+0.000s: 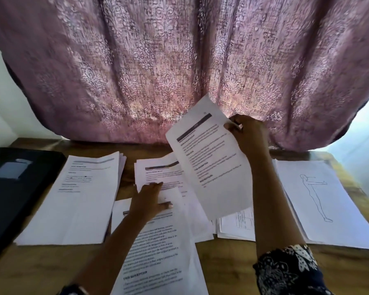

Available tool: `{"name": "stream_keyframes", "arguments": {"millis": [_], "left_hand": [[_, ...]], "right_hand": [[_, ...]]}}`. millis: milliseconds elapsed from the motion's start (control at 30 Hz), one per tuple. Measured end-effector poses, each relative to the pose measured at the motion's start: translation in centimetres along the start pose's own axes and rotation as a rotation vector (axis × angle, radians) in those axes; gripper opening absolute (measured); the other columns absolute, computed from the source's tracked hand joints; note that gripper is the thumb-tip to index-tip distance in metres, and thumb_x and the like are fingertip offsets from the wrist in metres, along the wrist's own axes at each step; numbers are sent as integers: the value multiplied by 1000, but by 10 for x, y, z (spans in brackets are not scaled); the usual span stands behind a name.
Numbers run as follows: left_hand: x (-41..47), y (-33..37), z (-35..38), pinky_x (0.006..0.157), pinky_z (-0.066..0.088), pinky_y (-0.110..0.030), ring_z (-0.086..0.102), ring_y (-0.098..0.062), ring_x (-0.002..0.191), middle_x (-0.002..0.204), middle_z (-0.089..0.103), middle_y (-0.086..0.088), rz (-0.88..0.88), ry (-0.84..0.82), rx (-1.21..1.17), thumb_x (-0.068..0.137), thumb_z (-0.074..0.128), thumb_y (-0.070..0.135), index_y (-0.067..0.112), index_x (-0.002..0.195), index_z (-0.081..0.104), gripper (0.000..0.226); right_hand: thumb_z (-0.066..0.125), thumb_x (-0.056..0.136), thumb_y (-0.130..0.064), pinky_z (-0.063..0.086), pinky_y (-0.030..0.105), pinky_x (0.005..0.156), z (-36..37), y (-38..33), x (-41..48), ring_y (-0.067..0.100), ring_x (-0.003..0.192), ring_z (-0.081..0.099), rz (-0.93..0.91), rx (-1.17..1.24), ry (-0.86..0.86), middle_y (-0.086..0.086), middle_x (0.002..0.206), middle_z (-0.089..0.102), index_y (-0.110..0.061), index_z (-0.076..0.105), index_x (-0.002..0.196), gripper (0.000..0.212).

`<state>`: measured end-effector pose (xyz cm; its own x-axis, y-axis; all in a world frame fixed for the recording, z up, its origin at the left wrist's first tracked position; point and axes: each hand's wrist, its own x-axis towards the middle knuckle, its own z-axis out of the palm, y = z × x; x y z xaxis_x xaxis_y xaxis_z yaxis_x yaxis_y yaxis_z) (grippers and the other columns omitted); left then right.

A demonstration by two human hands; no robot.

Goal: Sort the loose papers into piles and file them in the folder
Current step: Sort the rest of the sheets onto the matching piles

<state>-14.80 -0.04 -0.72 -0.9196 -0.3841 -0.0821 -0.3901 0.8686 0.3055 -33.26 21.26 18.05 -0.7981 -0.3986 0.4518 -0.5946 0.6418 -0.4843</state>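
Observation:
My right hand [248,135] pinches the top right edge of a printed sheet [211,158] and holds it tilted above the table. My left hand [150,198] lies flat, fingers straight, on the loose printed papers [173,241] in the middle. A neat pile of text pages [77,201] sits to the left. Another pile, topped by a sheet with a line drawing of a figure [315,199], sits to the right. The black folder [15,188] lies shut at the far left edge.
The wooden table [232,265] shows bare at the front. A small stack of form sheets [238,227] lies between the middle papers and the right pile. A pink patterned curtain [179,67] hangs close behind the table's back edge.

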Motion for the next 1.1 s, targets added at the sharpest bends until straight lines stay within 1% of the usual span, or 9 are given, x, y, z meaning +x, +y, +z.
{"name": "stream_keyframes", "arguments": {"millis": [100, 200, 400, 533, 667, 733, 900, 1000, 1100], "left_hand": [[-3, -1, 2, 113, 27, -44, 45, -18, 130, 144, 48, 5, 38, 39, 52, 76, 63, 67, 28, 137, 46, 74], [-2, -1, 4, 114, 28, -48, 48, -17, 126, 140, 52, 6, 55, 44, 66, 75, 64, 66, 32, 131, 53, 67], [4, 4, -12, 91, 47, -31, 60, -15, 103, 121, 63, 5, -2, -41, -20, 71, 73, 61, 27, 116, 56, 58], [6, 5, -14, 99, 43, -36, 54, -19, 116, 133, 56, 2, 0, -125, -47, 73, 74, 57, 24, 130, 52, 69], [2, 3, -16, 101, 44, -35, 53, -22, 121, 137, 55, -2, -13, -138, -130, 84, 73, 37, 18, 134, 51, 58], [-4, 0, -17, 100, 44, -33, 54, -23, 122, 137, 55, -2, -13, -131, -148, 85, 72, 33, 17, 134, 51, 55], [-13, 3, -13, 102, 45, -38, 53, -19, 123, 139, 53, 4, 32, -157, -80, 75, 76, 48, 25, 134, 48, 69], [-13, 8, -14, 106, 41, -42, 50, -20, 125, 140, 52, 4, 25, -212, -46, 72, 77, 54, 25, 135, 46, 76], [-11, 11, -16, 109, 34, -40, 45, -22, 129, 142, 49, 1, 5, -264, 7, 77, 73, 53, 20, 139, 45, 75]], "right_hand": [[64, 91, -26, 39, 30, 70, 1, 6, -4, 31, 88, 64, -39, 41, 47, 13, 100, 71, -10, 71, 104, 22], [66, 89, -22, 45, 34, 74, -1, 15, -8, 33, 86, 64, -40, 73, 53, 16, 98, 71, -6, 72, 103, 22], [63, 91, -28, 44, 32, 74, 6, 30, -17, 31, 89, 63, 25, 8, 9, 11, 102, 71, -13, 71, 106, 23], [63, 90, -30, 46, 33, 77, 11, 38, -23, 30, 90, 64, 47, 3, -7, 9, 103, 71, -16, 71, 107, 23], [63, 91, -28, 46, 34, 76, 10, 45, -27, 30, 89, 63, 57, 29, -14, 10, 101, 71, -14, 71, 106, 22], [63, 90, -28, 47, 34, 76, 10, 48, -28, 30, 89, 63, 55, 47, -12, 10, 101, 71, -14, 71, 105, 22], [65, 90, -27, 47, 35, 78, 14, 51, -34, 29, 87, 64, 67, 64, -31, 10, 99, 72, -14, 72, 103, 20], [64, 90, -26, 44, 31, 75, 22, 48, -41, 29, 88, 63, 63, 72, -72, 11, 100, 71, -13, 72, 103, 20], [64, 90, -26, 38, 27, 72, 26, 45, -45, 27, 86, 62, 63, 82, -86, 10, 97, 71, -12, 71, 101, 19]]}}
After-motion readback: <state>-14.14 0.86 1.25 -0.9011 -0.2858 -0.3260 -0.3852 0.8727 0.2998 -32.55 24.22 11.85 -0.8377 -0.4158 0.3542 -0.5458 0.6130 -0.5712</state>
